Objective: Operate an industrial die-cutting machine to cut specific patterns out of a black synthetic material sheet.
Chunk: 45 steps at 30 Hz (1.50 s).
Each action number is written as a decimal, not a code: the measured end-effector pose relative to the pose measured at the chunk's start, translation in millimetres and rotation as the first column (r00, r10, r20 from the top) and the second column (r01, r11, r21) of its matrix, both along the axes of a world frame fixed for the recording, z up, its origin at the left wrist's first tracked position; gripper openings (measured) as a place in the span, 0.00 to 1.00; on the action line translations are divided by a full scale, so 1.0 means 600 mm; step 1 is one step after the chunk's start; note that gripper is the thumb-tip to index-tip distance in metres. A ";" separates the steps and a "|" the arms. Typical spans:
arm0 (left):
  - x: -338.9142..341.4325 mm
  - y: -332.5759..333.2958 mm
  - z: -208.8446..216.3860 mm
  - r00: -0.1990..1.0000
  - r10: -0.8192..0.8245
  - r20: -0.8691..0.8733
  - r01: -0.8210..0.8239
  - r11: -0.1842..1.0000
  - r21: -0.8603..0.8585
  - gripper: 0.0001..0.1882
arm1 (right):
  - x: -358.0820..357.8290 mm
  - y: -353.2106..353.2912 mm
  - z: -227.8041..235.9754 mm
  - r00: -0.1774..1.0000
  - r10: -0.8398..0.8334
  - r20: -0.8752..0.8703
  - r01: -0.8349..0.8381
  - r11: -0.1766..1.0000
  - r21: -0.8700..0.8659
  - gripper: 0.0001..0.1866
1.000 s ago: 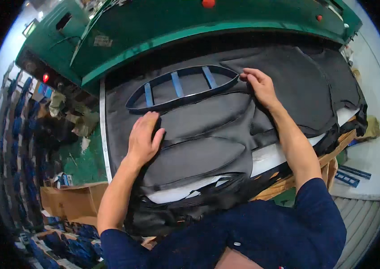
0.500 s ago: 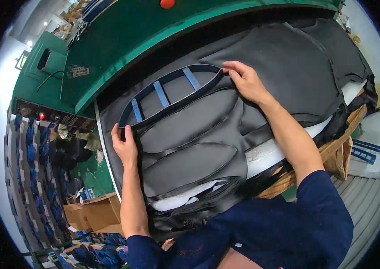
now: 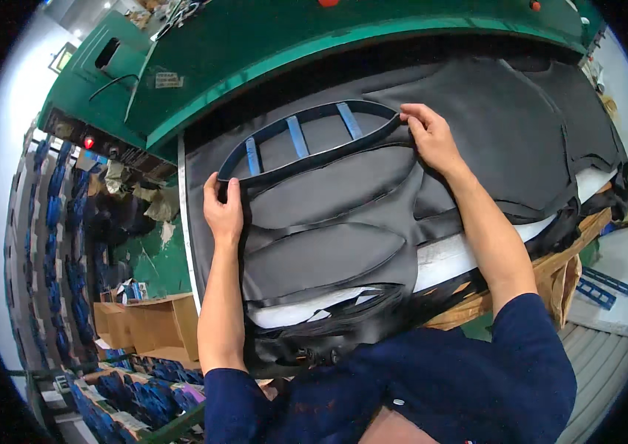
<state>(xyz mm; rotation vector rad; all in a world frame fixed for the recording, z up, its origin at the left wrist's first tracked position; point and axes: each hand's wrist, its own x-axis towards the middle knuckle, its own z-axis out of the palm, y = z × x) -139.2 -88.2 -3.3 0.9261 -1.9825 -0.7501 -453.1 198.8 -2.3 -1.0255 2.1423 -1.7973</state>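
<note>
A long, boat-shaped cutting die (image 3: pixel 297 137) with a dark rim and three blue crossbars lies on a stack of black sheet material (image 3: pixel 491 133). My left hand (image 3: pixel 223 211) pinches its near left end between thumb and fingers. At the pointed right end, my right hand (image 3: pixel 434 139) grips the rim with thumb and fingertips. Just in front of the die, cut outlines of a similar long shape (image 3: pixel 328 185) show in the sheet. White layers (image 3: pixel 443 259) show along the stack's ragged near edge.
A green press beam (image 3: pixel 269 66) spans the far side, its control box with a lit red lamp (image 3: pixel 89 142) at left. Blue dies fill a rack (image 3: pixel 51 222) on the left. A cardboard box (image 3: pixel 155 325) stands lower left; brown paper (image 3: pixel 562 285) hangs at right.
The whole view has shifted, with the press and stack appearing displaced. The die keeps nearly the same place on the sheet, and both hands still hold its ends.
</note>
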 end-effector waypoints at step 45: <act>-0.006 -0.022 -0.001 1.000 0.012 -0.019 -0.011 0.996 0.085 0.34 | 0.089 0.708 -0.055 0.740 -0.666 0.094 0.671 0.741 -0.032 0.14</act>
